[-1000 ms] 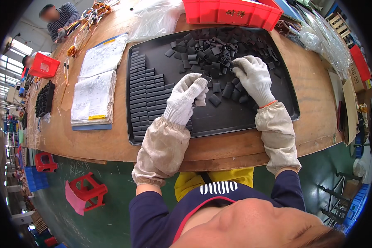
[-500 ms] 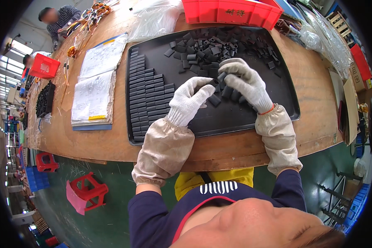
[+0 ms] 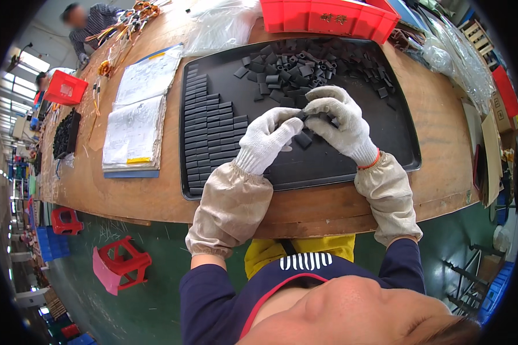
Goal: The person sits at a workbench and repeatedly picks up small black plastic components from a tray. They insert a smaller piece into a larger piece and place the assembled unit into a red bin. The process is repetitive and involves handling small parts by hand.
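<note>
hands pulled back together from the pile | left hand and right hand both pinching black pieces | loose pile at 12 o'clock on black tray

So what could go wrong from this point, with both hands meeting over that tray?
1. Both gloved hands, left hand and right hand, pinch small black pieces above the black tray; thick gloves could let one slip.
2. The left forearm lies close to the neat rows and might nudge them askew.
3. The loose pile sits just behind the right hand, so a reach could scatter pieces.
</note>
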